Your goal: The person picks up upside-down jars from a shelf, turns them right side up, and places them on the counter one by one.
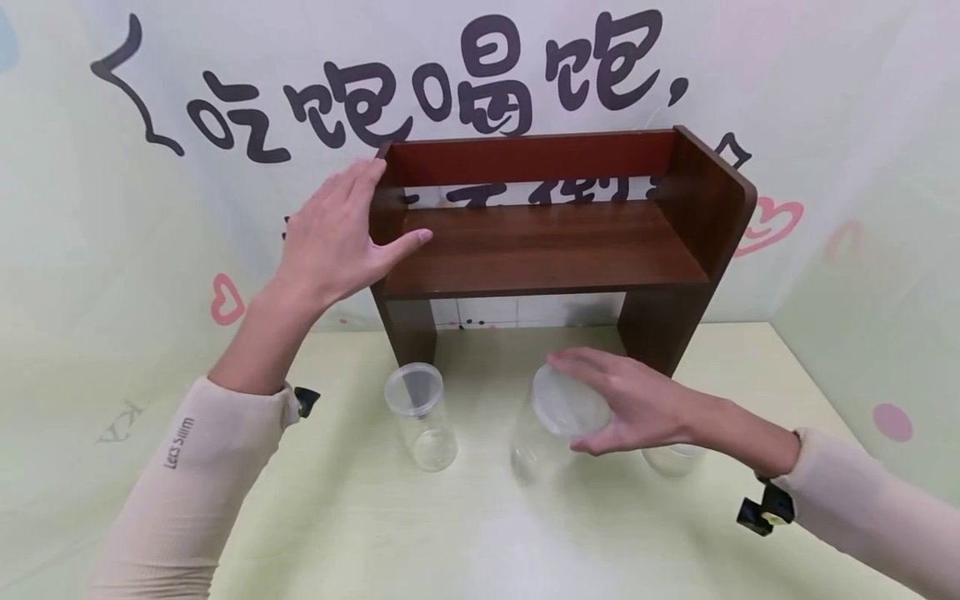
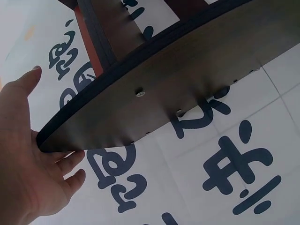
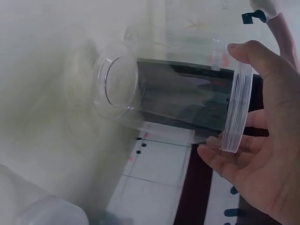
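Note:
In the head view my left hand point(image 1: 333, 233) is at the upper left side panel of a dark brown wooden desktop shelf point(image 1: 540, 246). The left wrist view shows its fingers point(image 2: 70, 161) touching the panel's curved end, with the thumb spread away. My right hand point(image 1: 637, 404) grips a clear plastic jar point(image 1: 543, 437) by its round lid point(image 3: 237, 110), thumb on one side and fingers on the other. The jar stands slightly tilted in front of the shelf. To its left, another lidded clear jar point(image 1: 427, 425) stands on the table.
A third clear container point(image 1: 678, 458) sits on the right, mostly hidden under my right forearm. The pale green table point(image 1: 420, 542) meets a printed cloth backdrop point(image 1: 247, 50) behind the shelf. Below the shelf board is a gap between the two side panels.

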### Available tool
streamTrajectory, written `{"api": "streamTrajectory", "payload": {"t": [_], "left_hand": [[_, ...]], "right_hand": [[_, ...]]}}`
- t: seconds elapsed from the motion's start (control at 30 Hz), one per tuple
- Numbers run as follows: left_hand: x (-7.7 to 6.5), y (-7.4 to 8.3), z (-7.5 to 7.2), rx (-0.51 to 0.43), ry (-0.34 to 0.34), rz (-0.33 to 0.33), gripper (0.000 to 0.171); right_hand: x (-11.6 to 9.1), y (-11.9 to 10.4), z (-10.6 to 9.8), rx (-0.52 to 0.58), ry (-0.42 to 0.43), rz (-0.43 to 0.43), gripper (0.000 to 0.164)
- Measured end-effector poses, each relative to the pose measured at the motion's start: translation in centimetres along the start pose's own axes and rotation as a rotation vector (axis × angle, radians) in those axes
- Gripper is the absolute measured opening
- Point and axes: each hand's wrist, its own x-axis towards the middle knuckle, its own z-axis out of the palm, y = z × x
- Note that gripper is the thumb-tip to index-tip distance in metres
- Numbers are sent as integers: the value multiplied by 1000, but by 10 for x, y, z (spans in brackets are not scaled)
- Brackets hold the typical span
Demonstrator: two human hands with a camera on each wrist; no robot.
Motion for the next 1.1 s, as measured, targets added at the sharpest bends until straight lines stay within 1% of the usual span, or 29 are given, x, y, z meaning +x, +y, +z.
{"api": "streamTrajectory", "payload": {"t": [0.17, 0.4, 0.67, 1.1], "left_hand": [[0, 0, -2, 21, -14, 1, 98], [1, 2, -4, 27, -64, -9, 102], [1, 4, -6, 43, -112, -25, 106], [1, 5, -13, 67, -175, -34, 106]], "right_hand": [[1, 4, 14, -27, -18, 1, 96], [1, 6, 23, -25, -35, 28, 98], [-2, 7, 35, -39, -49, 42, 94], [-2, 5, 39, -75, -75, 58, 96]]}}
